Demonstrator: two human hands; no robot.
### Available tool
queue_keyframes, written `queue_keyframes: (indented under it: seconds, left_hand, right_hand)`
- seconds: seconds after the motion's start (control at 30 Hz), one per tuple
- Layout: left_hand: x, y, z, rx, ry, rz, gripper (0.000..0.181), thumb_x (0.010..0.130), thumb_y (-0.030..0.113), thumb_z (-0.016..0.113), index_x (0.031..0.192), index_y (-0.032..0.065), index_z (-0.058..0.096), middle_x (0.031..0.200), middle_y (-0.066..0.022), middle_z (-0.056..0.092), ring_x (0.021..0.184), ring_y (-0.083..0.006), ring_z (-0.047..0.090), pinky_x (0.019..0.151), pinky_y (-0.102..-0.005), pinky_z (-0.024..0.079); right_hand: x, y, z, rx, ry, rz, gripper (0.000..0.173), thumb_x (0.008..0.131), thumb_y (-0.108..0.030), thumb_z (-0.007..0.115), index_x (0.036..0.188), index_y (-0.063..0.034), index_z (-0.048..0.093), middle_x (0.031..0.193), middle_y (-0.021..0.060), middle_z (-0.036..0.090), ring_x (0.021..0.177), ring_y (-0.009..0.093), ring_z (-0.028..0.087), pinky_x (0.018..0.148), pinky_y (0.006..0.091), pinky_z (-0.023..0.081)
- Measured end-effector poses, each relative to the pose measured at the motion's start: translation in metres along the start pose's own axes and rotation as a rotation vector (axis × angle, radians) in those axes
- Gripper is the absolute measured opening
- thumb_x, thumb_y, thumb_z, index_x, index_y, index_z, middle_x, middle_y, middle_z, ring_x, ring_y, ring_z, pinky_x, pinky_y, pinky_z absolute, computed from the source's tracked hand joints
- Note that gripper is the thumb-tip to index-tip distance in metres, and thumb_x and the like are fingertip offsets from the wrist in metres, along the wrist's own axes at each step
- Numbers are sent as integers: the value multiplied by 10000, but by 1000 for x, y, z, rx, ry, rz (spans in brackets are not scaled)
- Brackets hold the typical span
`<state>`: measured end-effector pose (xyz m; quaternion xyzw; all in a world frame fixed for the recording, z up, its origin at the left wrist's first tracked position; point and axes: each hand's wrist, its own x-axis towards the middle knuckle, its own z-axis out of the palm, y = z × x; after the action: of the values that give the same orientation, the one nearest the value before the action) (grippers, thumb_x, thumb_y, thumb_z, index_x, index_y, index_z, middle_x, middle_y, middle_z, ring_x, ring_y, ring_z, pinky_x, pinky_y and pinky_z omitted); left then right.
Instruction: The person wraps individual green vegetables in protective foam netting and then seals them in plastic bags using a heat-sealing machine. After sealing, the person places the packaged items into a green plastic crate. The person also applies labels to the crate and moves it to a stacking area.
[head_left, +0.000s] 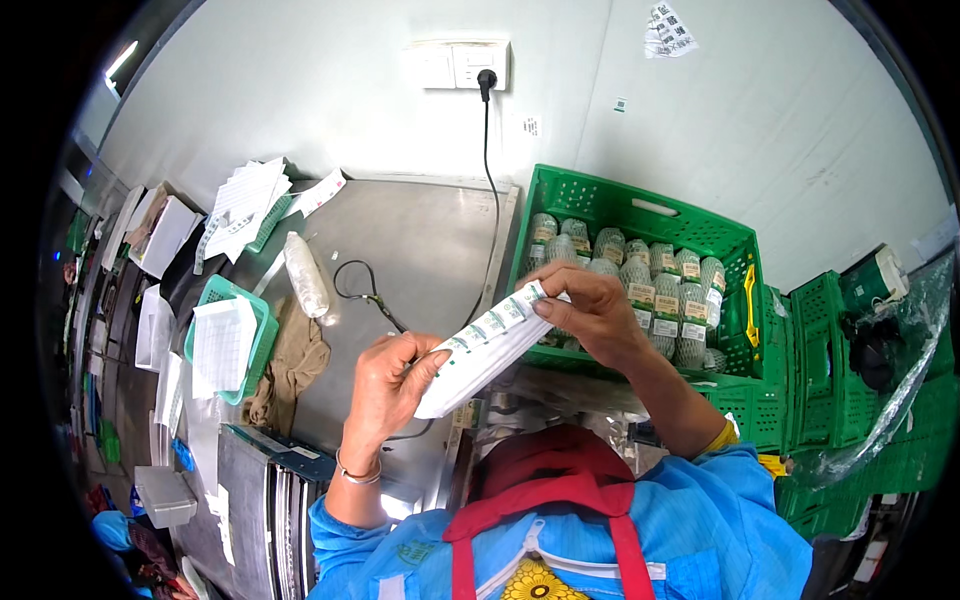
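Note:
A folded stack of white label strips with green print (480, 352) is stretched between my two hands in front of my chest. My left hand (394, 375) pinches its lower left end between thumb and fingers. The upper right end is gripped by my right hand (592, 307), thumb on the near face. Behind my right hand is a green plastic crate (645, 184) holding several net-wrapped, labelled packs (666, 311). A yellow strip (751, 304) is on the crate's right wall.
On the metal table (420, 225) lie a black cable (375, 300), a plastic-wrapped roll (306, 274) and a brown cloth (289, 367). Teal baskets with papers (259, 352) stand at left. Green crates (814, 367) stand at right. A co-worker's blue sleeve (112, 532) shows at lower left.

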<state>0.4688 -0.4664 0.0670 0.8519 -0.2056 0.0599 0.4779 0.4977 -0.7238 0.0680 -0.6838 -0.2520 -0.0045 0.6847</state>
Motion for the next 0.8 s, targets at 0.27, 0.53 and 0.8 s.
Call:
queue_keyframes:
  seconds: [0.27,0.53,0.8]
  left_hand:
    - [-5,7,0,20,-23,28,98,774,94,682,798,15,629,640,-103,593,564,-241,548,551,-327,431]
    - [1,4,3,94,-71,112,110,758,122,696,776,34,632,649,-99,606,580,-273,566,599,-349,439]
    - [3,2,7,108,-101,74,113,783,133,670,761,37,613,633,-107,592,566,-286,562,602,-355,436]
  right_hand:
    - [-13,13,10,149,128,-48,88,849,-1,573,922,-19,526,853,12,491,753,56,428,646,201,358]
    - [-10,1,-5,312,-61,341,107,842,-18,595,936,-15,544,838,4,524,767,47,485,675,194,394]
    - [-16,16,-2,73,64,194,98,847,-10,572,940,-20,545,825,2,551,774,57,504,688,217,409]
